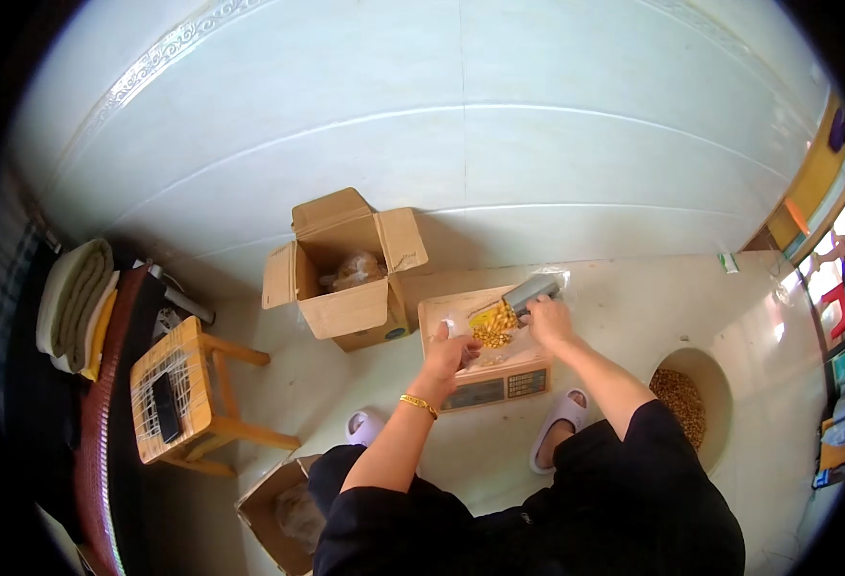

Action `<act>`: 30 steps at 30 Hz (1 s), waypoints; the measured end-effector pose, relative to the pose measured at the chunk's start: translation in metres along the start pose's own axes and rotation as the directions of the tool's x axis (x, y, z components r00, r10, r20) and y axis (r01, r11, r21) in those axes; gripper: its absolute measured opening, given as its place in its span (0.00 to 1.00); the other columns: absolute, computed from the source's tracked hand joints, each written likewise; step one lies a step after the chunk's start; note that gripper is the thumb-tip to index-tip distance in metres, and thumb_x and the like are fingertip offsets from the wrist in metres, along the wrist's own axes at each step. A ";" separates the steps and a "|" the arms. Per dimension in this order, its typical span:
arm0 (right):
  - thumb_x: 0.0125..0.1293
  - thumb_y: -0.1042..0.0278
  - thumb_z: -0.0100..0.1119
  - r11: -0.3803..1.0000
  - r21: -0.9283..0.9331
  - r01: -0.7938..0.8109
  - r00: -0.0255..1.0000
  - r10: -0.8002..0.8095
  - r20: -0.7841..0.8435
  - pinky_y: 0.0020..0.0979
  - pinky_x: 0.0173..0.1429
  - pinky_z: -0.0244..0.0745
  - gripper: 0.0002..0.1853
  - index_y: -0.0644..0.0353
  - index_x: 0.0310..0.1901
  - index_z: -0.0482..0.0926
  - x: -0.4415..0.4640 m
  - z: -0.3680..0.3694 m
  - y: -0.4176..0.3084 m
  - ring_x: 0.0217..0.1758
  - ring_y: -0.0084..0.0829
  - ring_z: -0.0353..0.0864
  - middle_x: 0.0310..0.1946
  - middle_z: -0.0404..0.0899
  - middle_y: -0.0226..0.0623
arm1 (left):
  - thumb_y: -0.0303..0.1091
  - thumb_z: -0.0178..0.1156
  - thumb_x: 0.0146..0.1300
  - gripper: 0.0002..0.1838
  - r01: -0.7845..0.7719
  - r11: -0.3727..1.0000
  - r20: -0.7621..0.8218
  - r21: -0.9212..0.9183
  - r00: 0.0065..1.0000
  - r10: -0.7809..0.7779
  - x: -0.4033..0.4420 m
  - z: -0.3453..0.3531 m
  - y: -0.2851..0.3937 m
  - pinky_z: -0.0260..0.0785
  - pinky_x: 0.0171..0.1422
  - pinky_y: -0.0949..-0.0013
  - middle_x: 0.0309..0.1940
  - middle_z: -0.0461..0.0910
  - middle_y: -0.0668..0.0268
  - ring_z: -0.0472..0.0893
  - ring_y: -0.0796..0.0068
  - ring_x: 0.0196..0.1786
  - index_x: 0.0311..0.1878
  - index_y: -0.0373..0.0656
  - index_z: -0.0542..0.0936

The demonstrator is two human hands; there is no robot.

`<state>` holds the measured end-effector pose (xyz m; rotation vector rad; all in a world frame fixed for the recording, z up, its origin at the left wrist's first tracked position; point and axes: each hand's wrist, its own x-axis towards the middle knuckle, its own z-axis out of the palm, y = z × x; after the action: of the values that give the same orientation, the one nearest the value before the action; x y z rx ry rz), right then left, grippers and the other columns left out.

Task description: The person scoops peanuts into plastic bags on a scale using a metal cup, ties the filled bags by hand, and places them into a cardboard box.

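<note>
My right hand (549,322) is closed on a grey scoop (535,288), tilted over the scale. Golden-yellow kernels (492,326), which look like corn, lie at the scoop's mouth and in a clear plastic bag, whose outline is hard to make out. My left hand (449,355), with a gold bracelet on its wrist, is on the near left side of the bag, fingers curled on its edge. Beneath both hands is a scale (535,372) with a display and keypad on its front.
An open cardboard box (344,307) with plastic inside stands by the wall. Left are a wooden stool (202,422) bearing a black phone (166,407) and another box (261,518). At right is a bucket (720,394) of similar kernels. My slippered feet flank the scale.
</note>
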<state>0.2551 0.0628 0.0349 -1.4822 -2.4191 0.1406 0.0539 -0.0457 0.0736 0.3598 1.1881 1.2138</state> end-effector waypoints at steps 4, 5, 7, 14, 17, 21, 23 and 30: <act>0.53 0.63 0.64 1.000 0.008 -0.019 1.000 0.019 0.010 0.43 0.41 0.73 0.09 0.60 0.30 0.81 -0.004 -0.004 0.011 0.36 0.46 0.78 0.34 0.78 0.44 | 0.27 0.53 0.61 0.26 -0.021 0.992 0.049 0.126 0.999 0.015 0.005 -0.006 -0.007 0.67 0.30 0.77 0.32 0.78 0.61 0.73 0.80 0.25 0.62 0.42 0.59; 0.53 0.63 0.64 1.000 0.025 -0.018 0.999 0.017 0.041 0.43 0.41 0.73 0.09 0.60 0.30 0.81 -0.004 -0.006 0.012 0.36 0.45 0.78 0.34 0.78 0.44 | 0.30 0.53 0.64 0.25 -0.021 0.987 0.063 0.158 0.998 0.011 0.007 -0.007 -0.009 0.71 0.34 0.76 0.33 0.78 0.61 0.75 0.80 0.28 0.62 0.43 0.58; 0.53 0.63 0.64 0.999 0.036 -0.026 0.999 0.024 0.035 0.43 0.41 0.73 0.09 0.60 0.30 0.81 -0.004 -0.008 0.010 0.36 0.45 0.78 0.34 0.78 0.44 | 0.28 0.53 0.61 0.24 -0.017 0.989 0.042 0.145 0.999 0.012 0.011 -0.008 -0.013 0.66 0.29 0.77 0.31 0.78 0.61 0.72 0.81 0.26 0.60 0.41 0.60; 0.53 0.61 0.63 0.997 0.067 0.035 0.990 -0.044 0.133 0.42 0.42 0.73 0.10 0.58 0.31 0.81 -0.006 -0.015 0.001 0.37 0.45 0.78 0.34 0.78 0.42 | 0.30 0.53 0.62 0.19 -0.048 0.984 0.026 0.173 0.999 0.044 0.006 -0.008 -0.007 0.63 0.28 0.82 0.31 0.78 0.61 0.70 0.85 0.24 0.55 0.41 0.64; 0.54 0.60 0.63 0.995 -0.058 0.081 0.991 -0.074 0.116 0.41 0.42 0.73 0.10 0.57 0.32 0.82 -0.004 0.002 0.007 0.38 0.45 0.79 0.34 0.78 0.42 | 0.26 0.53 0.58 0.27 -0.082 0.974 0.006 0.211 0.997 0.082 0.004 -0.009 -0.006 0.65 0.33 0.74 0.35 0.78 0.59 0.71 0.77 0.30 0.62 0.36 0.61; 0.54 0.60 0.63 1.000 -0.012 -0.006 0.994 0.008 0.109 0.41 0.43 0.73 0.10 0.57 0.33 0.82 -0.004 -0.002 0.008 0.38 0.44 0.79 0.34 0.78 0.41 | 0.27 0.54 0.57 0.30 -0.235 0.908 -0.138 0.346 0.945 0.297 0.010 -0.005 -0.020 0.68 0.43 0.66 0.44 0.76 0.53 0.75 0.64 0.40 0.64 0.37 0.60; 0.54 0.60 0.63 0.999 -0.002 0.046 0.986 -0.045 0.163 0.41 0.43 0.73 0.10 0.56 0.34 0.82 -0.004 -0.007 0.006 0.38 0.44 0.79 0.35 0.78 0.42 | 0.29 0.55 0.56 0.28 -0.261 0.482 -0.131 0.837 0.758 0.639 -0.005 0.003 -0.017 0.67 0.53 0.58 0.51 0.72 0.47 0.73 0.52 0.53 0.62 0.38 0.64; 0.54 0.57 0.63 0.989 0.089 0.116 0.980 -0.129 0.151 0.43 0.42 0.73 0.12 0.57 0.31 0.81 -0.010 -0.009 -0.002 0.37 0.45 0.79 0.34 0.78 0.43 | 0.34 0.57 0.57 0.22 -0.660 0.234 0.652 0.714 0.749 0.122 -0.073 0.034 -0.019 0.69 0.53 0.56 0.54 0.71 0.48 0.74 0.52 0.53 0.56 0.41 0.72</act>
<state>0.2604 0.0519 0.0421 -1.3286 -2.5877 0.3342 0.1011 -0.1039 0.1096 1.9022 1.2606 0.6053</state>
